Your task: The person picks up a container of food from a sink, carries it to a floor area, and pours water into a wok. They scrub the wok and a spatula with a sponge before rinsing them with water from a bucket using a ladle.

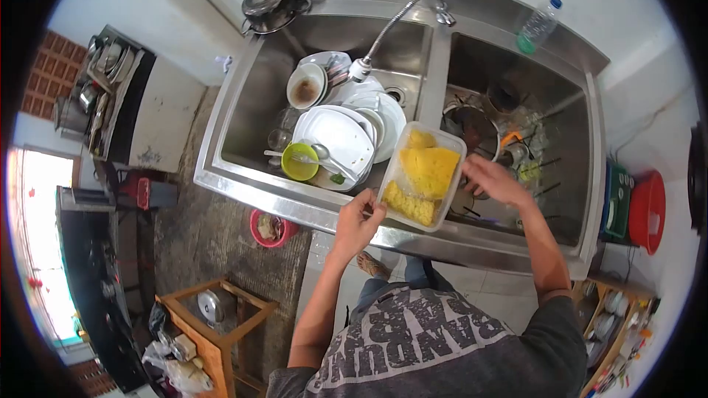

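Clear plastic container (422, 175), yellow sponges inside, no label legible; held over the divider of the steel double sink (435, 66). Left hand (356, 222) grip pinches its near corner; right hand (493, 179) grip clasps its right rim. Shirt (428, 346) lettering unreadable.

Clear plastic container (422, 177), yellow sponges inside, tilted above sink divider.

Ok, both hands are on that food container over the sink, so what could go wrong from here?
The clear container with yellow food is pinched only at its edges by the left hand and right hand, so it could tip. It hangs over the sink divider; spilled food may land on the stacked plates.
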Available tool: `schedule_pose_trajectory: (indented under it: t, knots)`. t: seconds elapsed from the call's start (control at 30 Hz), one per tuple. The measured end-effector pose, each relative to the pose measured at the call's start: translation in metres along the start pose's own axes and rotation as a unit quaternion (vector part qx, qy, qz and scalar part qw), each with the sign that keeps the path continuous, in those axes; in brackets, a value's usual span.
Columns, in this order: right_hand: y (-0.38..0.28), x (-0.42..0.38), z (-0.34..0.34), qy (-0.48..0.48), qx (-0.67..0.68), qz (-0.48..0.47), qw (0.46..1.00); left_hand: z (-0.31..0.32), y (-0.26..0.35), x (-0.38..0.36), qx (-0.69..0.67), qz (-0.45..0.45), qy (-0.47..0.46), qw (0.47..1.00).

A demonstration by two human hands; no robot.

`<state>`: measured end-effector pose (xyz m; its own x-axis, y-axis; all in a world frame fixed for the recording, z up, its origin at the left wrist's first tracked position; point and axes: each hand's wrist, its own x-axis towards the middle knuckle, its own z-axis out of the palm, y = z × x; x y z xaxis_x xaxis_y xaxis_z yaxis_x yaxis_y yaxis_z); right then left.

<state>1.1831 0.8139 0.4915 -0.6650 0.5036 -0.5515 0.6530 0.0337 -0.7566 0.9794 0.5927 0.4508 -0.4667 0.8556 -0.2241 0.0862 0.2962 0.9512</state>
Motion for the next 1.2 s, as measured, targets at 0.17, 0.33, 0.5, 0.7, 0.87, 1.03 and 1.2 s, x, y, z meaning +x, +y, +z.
schedule_pose_trajectory:
  t: [0.17, 0.33, 0.5, 0.7, 0.87, 1.03, 1.2]
  knots:
    - [-0.007, 0.067, -0.117, 0.362, 0.075, -0.191, 0.909, 0.005, -0.002, -0.006, -0.013, -0.018, 0.029, 0.999]
    - [0.004, 0.164, -0.255, 0.629, -0.067, -0.081, 0.77, 0.009, 0.001, -0.009, -0.018, -0.018, 0.05, 0.998]
    - [0.035, 0.218, -0.286, 0.635, -0.046, -0.092, 0.765, 0.01, 0.006, -0.008, -0.041, -0.057, 0.04, 0.997]
    - [0.068, 0.255, -0.33, 0.664, -0.041, -0.101, 0.74, 0.015, 0.001, -0.008, -0.068, -0.049, 0.063, 0.994]
    - [0.047, 0.222, -0.311, 0.624, -0.011, -0.222, 0.749, 0.007, -0.007, -0.009, -0.058, -0.046, 0.039, 0.996]
    - [-0.022, 0.077, -0.233, 0.386, 0.112, -0.228, 0.887, -0.003, -0.002, -0.001, -0.065, 0.016, 0.004, 0.998]
    - [-0.102, -0.037, -0.135, 0.176, -0.186, -0.135, 0.957, -0.006, -0.016, 0.003, -0.092, 0.049, -0.027, 0.994]
